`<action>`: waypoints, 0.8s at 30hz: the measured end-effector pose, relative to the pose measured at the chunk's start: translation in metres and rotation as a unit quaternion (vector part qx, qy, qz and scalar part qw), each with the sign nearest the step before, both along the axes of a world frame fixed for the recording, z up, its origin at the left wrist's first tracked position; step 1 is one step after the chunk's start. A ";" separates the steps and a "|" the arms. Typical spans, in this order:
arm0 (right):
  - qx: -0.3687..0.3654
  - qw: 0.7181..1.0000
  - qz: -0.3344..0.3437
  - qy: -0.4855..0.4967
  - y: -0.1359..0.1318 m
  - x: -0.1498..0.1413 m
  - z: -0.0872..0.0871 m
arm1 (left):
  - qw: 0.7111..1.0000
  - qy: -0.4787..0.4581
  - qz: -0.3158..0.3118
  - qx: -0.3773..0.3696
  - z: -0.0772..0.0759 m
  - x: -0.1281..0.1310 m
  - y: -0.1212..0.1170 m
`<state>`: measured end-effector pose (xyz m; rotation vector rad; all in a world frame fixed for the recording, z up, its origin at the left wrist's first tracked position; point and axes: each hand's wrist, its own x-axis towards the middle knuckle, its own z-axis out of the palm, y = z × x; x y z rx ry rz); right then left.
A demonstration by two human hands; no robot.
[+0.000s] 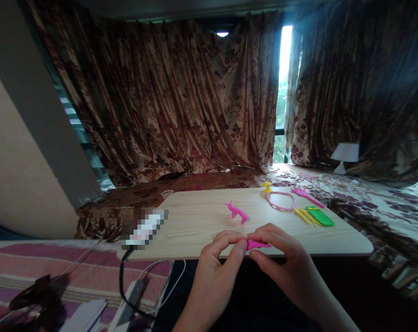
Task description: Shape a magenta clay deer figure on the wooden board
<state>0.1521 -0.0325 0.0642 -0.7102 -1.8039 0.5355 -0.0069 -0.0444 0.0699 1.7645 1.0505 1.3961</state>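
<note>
Between my hands, just above the table's near edge, is a small pink plastic piece [258, 245] with a pointed end toward the right. My left hand [221, 260] pinches its left end between thumb and forefinger. Around its right part my right hand [281, 251] closes its thumb and fingers. Part of the piece is hidden by the fingers. Beyond my hands a pink toy animal figure [238, 212] stands on the pale wooden table [195, 210].
At the table's right lie a pink ring [281, 201], a pink hand-shaped stick [307, 197], yellow sticks [306, 216] and a green piece [320, 216]. A yellow piece [266, 186] sits at the far edge. A blurred-out device [145, 229] with a black cable is at the left.
</note>
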 end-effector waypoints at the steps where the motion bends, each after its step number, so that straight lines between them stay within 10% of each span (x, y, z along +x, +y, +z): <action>1: 0.004 1.000 0.003 -0.003 0.000 0.000 -0.001 | 1.000 -0.001 -0.003 -0.005 0.000 0.000 0.000; 24: 0.037 0.998 -0.042 -0.007 0.000 -0.002 -0.007 | 0.999 -0.016 -0.012 -0.050 -0.004 0.001 -0.002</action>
